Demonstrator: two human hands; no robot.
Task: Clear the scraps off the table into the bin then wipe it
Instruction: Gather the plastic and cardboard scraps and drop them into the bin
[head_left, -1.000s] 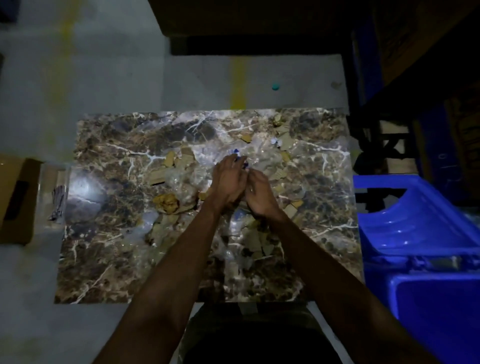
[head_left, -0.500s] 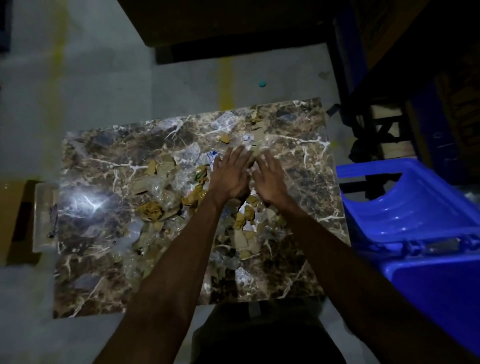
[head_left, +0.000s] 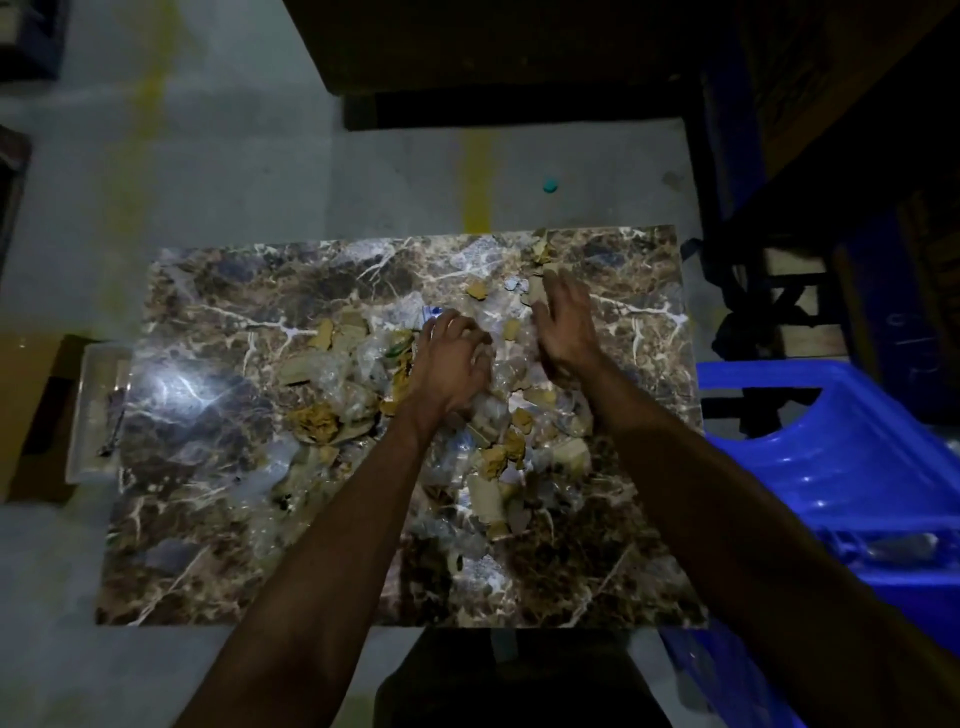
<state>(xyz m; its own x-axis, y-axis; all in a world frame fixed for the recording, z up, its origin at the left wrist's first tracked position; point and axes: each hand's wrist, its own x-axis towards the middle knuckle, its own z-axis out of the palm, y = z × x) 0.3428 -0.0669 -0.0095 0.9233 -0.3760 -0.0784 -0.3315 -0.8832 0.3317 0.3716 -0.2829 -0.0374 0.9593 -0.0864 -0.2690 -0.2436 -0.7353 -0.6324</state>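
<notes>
The hands have moved apart. The left hand (head_left: 454, 358) curls on crinkly plastic scraps (head_left: 488, 415); the right hand (head_left: 566, 325), fingers loose and holding nothing, reaches past it for far cardboard bits (head_left: 540, 288). Gathering goes on; the blue bin (head_left: 852, 467) waits.

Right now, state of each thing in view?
left hand: fingers curled, grip on clear plastic scraps
right hand: open, over the scraps
scraps: scattered on the table, uncleared
table: not wiped
bin: beside the table on the right, lid open
</notes>
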